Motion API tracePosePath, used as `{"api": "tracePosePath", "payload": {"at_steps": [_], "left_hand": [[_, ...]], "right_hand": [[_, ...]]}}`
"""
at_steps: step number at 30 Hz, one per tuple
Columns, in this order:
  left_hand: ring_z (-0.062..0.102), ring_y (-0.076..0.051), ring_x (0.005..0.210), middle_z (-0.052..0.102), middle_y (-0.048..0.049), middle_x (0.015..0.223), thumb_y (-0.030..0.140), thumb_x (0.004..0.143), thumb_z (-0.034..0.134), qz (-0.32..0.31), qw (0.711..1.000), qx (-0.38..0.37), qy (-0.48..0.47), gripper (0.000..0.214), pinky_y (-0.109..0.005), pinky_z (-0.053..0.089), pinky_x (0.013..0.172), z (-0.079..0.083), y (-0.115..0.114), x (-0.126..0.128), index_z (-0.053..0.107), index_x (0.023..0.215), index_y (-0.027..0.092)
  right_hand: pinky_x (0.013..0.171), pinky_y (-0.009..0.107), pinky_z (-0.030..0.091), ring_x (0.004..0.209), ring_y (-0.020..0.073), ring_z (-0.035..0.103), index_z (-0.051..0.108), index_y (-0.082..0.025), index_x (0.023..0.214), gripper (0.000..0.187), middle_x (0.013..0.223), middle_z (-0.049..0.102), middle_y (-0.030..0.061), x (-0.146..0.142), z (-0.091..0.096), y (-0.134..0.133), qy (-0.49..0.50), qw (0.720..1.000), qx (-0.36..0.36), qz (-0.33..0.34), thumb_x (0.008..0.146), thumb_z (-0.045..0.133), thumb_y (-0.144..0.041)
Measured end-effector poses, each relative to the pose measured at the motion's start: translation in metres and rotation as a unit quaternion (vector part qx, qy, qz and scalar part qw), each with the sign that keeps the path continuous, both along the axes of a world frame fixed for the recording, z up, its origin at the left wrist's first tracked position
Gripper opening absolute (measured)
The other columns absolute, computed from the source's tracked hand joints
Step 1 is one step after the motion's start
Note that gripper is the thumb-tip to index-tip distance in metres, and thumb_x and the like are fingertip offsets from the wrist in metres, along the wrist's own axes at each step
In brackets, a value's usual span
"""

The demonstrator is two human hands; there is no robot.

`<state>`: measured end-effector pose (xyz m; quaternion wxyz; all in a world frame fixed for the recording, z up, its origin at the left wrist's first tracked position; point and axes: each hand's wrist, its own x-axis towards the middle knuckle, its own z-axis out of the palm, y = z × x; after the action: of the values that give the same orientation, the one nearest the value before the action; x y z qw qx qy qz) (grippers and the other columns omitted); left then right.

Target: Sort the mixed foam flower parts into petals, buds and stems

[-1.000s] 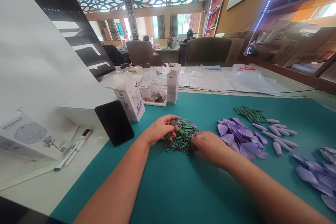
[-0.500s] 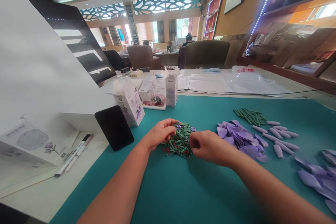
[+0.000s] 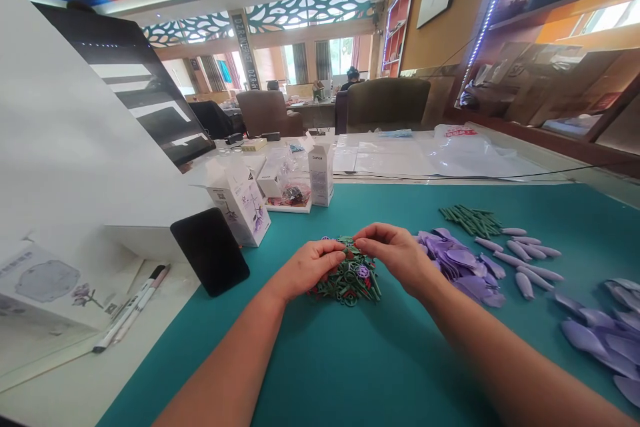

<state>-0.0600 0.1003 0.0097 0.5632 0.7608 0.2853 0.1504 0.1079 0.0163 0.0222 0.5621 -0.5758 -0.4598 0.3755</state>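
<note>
A heap of small green, red and purple plastic pieces [image 3: 351,279] lies on the teal mat [image 3: 350,360]. My left hand [image 3: 309,267] rests on the heap's left side with its fingers curled, fingertips meeting those of my right hand. My right hand [image 3: 395,255] hovers over the heap's top right, thumb and fingers pinched together. Between the two sets of fingertips sits something tiny that I cannot make out. To the right lie purple petals [image 3: 463,263], pale purple buds [image 3: 525,260] and green sticks [image 3: 470,219].
A black phone [image 3: 209,251] leans at the mat's left edge beside open white boxes [image 3: 240,203]. Two markers [image 3: 133,307] and a printed box [image 3: 45,287] lie on the white table at left. More petals [image 3: 605,340] lie far right. Armchairs and people sit beyond the table.
My right hand rose from the heap's right edge and moved up and left to meet my left hand's fingertips. The heap now shows below both hands.
</note>
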Motion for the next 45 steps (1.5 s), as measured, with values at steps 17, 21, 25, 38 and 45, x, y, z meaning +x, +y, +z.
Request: {"api": "tracePosePath", "payload": {"at_steps": [17,21,25,38,45], "left_hand": [[0.040,-0.009,0.056,0.047,0.0031,0.064,0.040,0.085,0.048,-0.016,0.999,0.036,0.010,0.030,-0.022,0.033,0.053,0.007,-0.007,0.002,0.061,0.092,0.014],[0.039,-0.010,0.056,0.047,0.0027,0.063,0.041,0.085,0.047,-0.017,0.998,0.054,0.016,0.031,-0.022,0.033,0.053,0.009,-0.008,0.002,0.062,0.092,0.015],[0.039,-0.010,0.056,0.048,0.0022,0.063,0.041,0.085,0.046,-0.015,0.997,0.071,0.013,0.031,-0.023,0.032,0.053,0.009,-0.008,0.003,0.062,0.087,0.014],[0.038,-0.011,0.058,0.045,0.0026,0.062,0.039,0.086,0.045,0.002,0.996,0.091,-0.017,0.030,-0.023,0.030,0.054,0.006,-0.011,0.004,0.051,0.068,0.016],[0.036,-0.012,0.058,0.042,0.0026,0.060,0.039,0.086,0.044,0.009,0.996,0.083,-0.020,0.031,-0.024,0.029,0.054,0.011,-0.016,0.005,0.046,0.065,0.017]], "right_hand": [[0.066,0.027,0.043,0.068,0.0141,0.059,0.067,-0.018,0.069,0.017,0.068,0.068,0.0003,-0.005,-0.015,0.004,-0.022,1.000,0.005,0.013,0.065,0.066,-0.035],[0.065,0.027,0.043,0.067,0.0145,0.059,0.066,-0.019,0.069,0.017,0.068,0.068,0.0004,-0.005,-0.018,0.004,-0.041,0.999,0.018,0.008,0.067,0.064,-0.035],[0.064,0.028,0.043,0.067,0.0150,0.058,0.066,-0.019,0.069,0.018,0.067,0.068,0.0008,-0.006,-0.023,0.006,-0.056,0.998,0.033,-0.002,0.067,0.063,-0.036],[0.061,0.028,0.042,0.064,0.0155,0.055,0.064,-0.019,0.069,0.020,0.066,0.066,0.0013,-0.011,-0.030,0.007,-0.085,0.995,0.051,-0.012,0.071,0.060,-0.039],[0.064,0.028,0.042,0.067,0.0163,0.056,0.064,-0.020,0.069,0.017,0.069,0.065,0.0014,-0.012,-0.032,0.007,-0.083,0.995,0.060,-0.009,0.074,0.059,-0.036]]}}
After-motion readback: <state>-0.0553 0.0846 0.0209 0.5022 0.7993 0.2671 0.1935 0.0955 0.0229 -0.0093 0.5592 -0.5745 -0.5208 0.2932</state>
